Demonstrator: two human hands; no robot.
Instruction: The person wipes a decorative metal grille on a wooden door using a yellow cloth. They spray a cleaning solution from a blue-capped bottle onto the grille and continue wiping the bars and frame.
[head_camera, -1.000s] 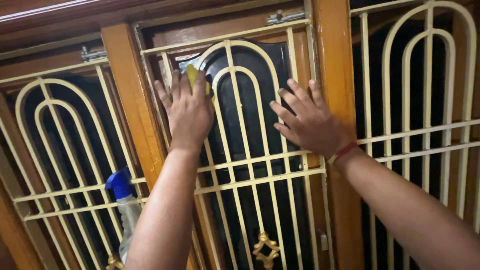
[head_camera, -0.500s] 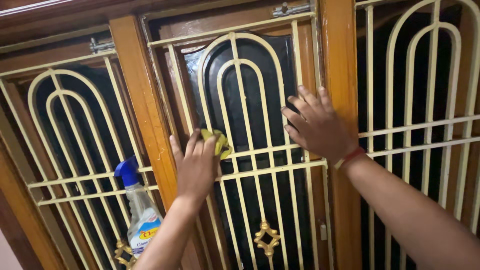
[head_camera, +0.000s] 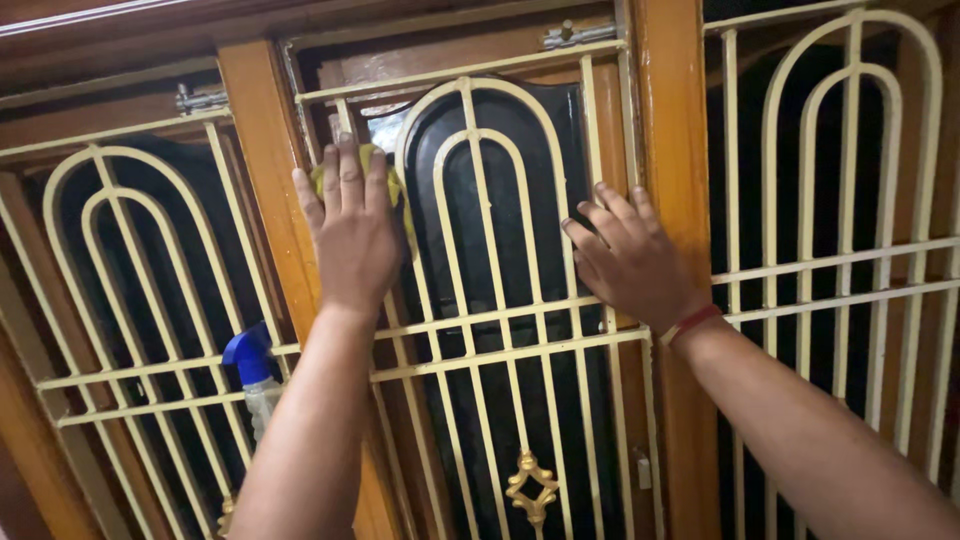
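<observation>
My left hand (head_camera: 350, 225) presses a yellow cloth (head_camera: 393, 180) flat against the upper left of the middle window panel, over the cream metal grille (head_camera: 500, 320) and close to the wooden frame post (head_camera: 265, 170). Only an edge of the cloth shows past the fingers. My right hand (head_camera: 630, 262) rests with spread fingers on the grille at the right side of the same panel, over the dark glass (head_camera: 520, 220). A red thread band circles that wrist.
A spray bottle with a blue nozzle (head_camera: 250, 370) stands behind the left panel's grille, partly hidden by my left forearm. Wooden posts (head_camera: 670, 150) separate three arched grille panels. Metal latches (head_camera: 575, 35) sit at the top; a gold ornament (head_camera: 530, 488) hangs low.
My left hand with the cloth went from the top of the panel down to the crossbars and is now back up at the upper left. My right hand has hardly shifted.
</observation>
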